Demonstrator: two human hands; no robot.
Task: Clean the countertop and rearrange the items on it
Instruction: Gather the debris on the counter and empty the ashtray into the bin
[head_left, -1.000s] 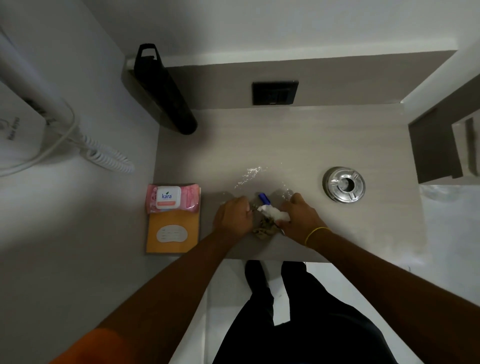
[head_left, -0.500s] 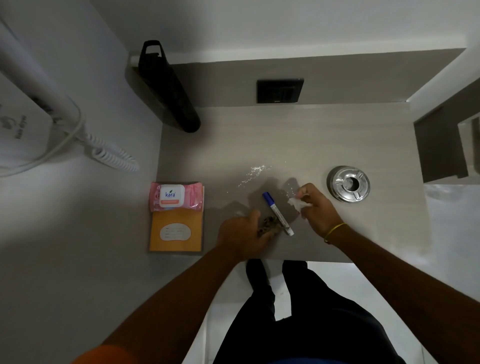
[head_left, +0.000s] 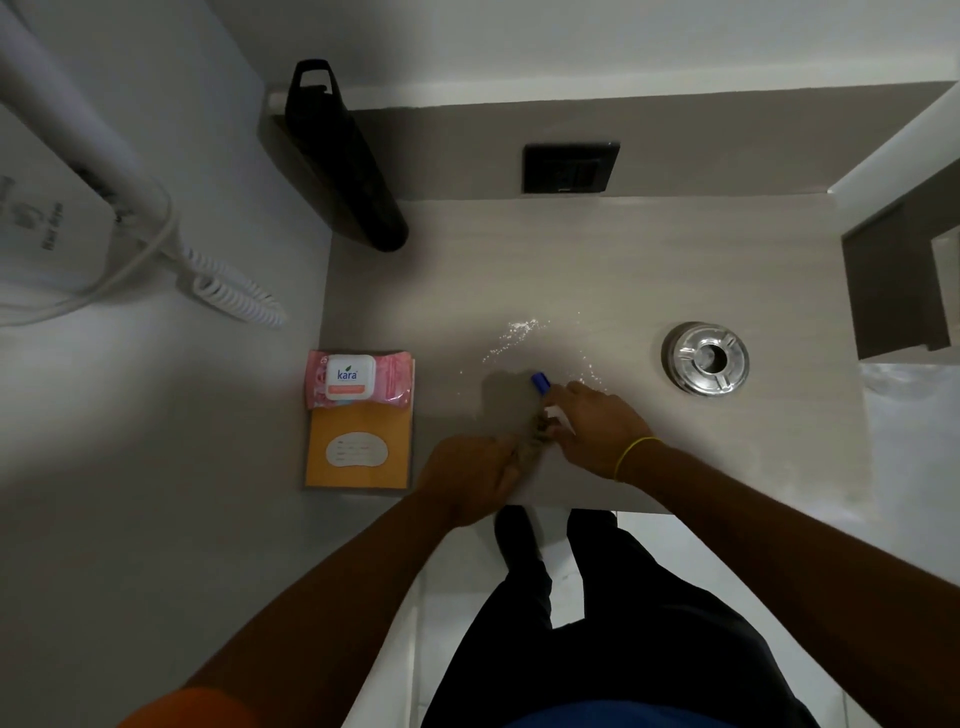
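Note:
A blue-capped marker (head_left: 540, 383) lies on the beige countertop (head_left: 623, 270), and only its cap end shows. My right hand (head_left: 597, 426) lies over the rest of it, fingers curled on a white tissue (head_left: 562, 418) that is mostly hidden. At the counter's front edge, my left hand (head_left: 467, 478) pinches a brown crumpled scrap (head_left: 530, 447), which touches the right hand's fingertips. White powder (head_left: 519, 332) is scattered just behind the marker.
A steel ashtray (head_left: 706, 360) stands to the right. A pink wet-wipes pack (head_left: 358, 382) lies on an orange envelope (head_left: 358, 457) at the left edge. A black bag (head_left: 343, 171) leans in the back left corner, with a black wall switch (head_left: 570, 167) behind. A coiled cord (head_left: 234, 296) hangs on the left wall.
My right hand came back left from beside the marker and now covers its barrel. My left hand stayed at the front edge with the brown scrap.

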